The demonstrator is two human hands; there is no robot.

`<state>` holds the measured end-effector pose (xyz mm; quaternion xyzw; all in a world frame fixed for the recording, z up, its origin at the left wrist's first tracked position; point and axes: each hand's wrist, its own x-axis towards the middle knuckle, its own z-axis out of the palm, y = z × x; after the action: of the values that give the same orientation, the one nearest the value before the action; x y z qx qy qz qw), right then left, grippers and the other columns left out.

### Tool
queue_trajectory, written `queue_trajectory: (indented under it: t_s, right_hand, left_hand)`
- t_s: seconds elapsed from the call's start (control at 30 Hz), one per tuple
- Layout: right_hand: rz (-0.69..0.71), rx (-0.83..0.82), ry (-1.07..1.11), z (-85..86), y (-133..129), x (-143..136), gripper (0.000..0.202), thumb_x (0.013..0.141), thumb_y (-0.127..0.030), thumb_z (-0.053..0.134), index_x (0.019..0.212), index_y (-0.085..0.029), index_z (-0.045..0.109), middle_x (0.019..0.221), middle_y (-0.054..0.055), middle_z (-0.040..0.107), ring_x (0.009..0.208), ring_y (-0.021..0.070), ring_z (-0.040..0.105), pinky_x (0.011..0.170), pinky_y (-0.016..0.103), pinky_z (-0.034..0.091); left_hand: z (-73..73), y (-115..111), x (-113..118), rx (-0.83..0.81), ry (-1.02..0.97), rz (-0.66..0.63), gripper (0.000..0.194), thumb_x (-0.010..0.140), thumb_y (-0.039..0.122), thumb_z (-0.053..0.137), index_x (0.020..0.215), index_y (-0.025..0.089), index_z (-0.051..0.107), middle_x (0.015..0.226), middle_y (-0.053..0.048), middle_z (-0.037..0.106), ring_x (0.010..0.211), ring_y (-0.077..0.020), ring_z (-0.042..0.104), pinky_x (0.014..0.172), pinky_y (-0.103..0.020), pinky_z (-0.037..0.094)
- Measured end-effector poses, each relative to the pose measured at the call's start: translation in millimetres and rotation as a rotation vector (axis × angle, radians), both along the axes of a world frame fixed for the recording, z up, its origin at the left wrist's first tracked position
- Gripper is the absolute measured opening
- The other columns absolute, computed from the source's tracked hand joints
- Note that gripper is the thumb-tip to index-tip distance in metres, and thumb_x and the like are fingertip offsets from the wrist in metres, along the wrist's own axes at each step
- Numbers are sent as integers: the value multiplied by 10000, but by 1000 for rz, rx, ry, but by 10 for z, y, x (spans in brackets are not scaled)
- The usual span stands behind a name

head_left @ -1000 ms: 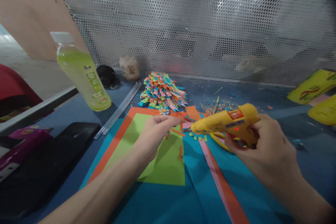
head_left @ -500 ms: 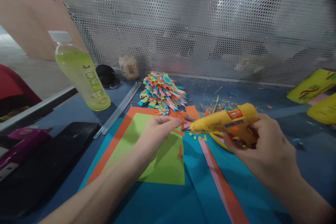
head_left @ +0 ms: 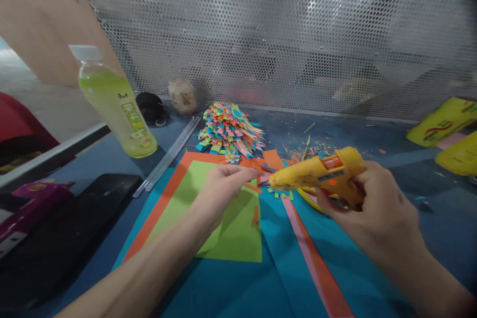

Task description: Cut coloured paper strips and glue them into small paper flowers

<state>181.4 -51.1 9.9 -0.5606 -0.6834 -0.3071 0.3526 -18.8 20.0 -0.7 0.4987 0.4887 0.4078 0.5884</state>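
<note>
Here right hand (head_left: 376, 208) grips glue gun (head_left: 316, 175), left hand (head_left: 219, 189) pinches paper strip (head_left: 252, 188) over blue table (head_left: 395, 159)

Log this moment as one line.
right hand: grips glue gun | left hand: pinches orange paper strip at nozzle | green sheet beneath

this looks like a craft workbench in a workshop. i sit at a blue surface (head_left: 391, 159) backed by a perforated metal screen (head_left: 261, 35), with paper scraps scattered about. coloured paper sheets (head_left: 231, 228) lie spread in front of me, a pile of small folded paper pieces (head_left: 229, 129) sits behind them, and a yellow glue gun (head_left: 316, 174) is in use. a green drink bottle (head_left: 115, 104) stands to my left.
</note>
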Motion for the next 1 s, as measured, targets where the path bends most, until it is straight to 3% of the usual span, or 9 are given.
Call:
queue_trajectory:
  t_s: [0.1,0.27,0.43,0.73,0.9,1.0]
  right_hand:
    - [-18,-6,15,-9,1,-5,156,739,-269,534,739,-209,391,674,41,556,468,124,508,340,198,354]
    - [-27,-11,-13,-16,-4,-4,143,745,-250,517,759,-215,378,723,53,570,554,156,568,406,223,406]
    - [-13,-45,36,-22,-14,-4,172,745,-254,534,756,-224,365,730,42,562,631,181,596,477,249,444]
    - [11,-102,69,-80,34,30,204,767,-258,504,749,-234,303,746,38,531,664,181,562,507,255,400]
    - [-32,-226,168,-37,120,103,273,701,-325,569,737,-230,316,678,3,478,597,159,516,483,242,350]
    - [-141,-371,291,42,238,318,351,622,-388,621,720,-227,325,645,-13,473,542,143,486,474,241,339]
  left_hand:
    - [-8,-5,4,8,-23,-20,202,593,349,684,630,151,707,587,-15,548,516,-71,343,507,-257,214]
    - [-6,10,14,11,-19,6,202,569,345,688,606,147,700,522,-5,501,509,-79,356,508,-261,223]
    - [-24,18,12,-4,-24,2,229,569,365,696,638,147,709,638,-36,584,530,-76,375,517,-260,236]
    - [-51,36,7,-13,-78,25,194,567,325,702,580,133,684,550,-7,513,515,-68,344,504,-251,235]
    - [-57,44,-3,17,-103,10,206,586,331,702,561,129,669,499,19,432,499,-62,316,483,-244,215]
    - [-33,34,-4,9,-109,15,215,585,336,708,568,125,672,514,15,437,503,-62,320,479,-240,221]
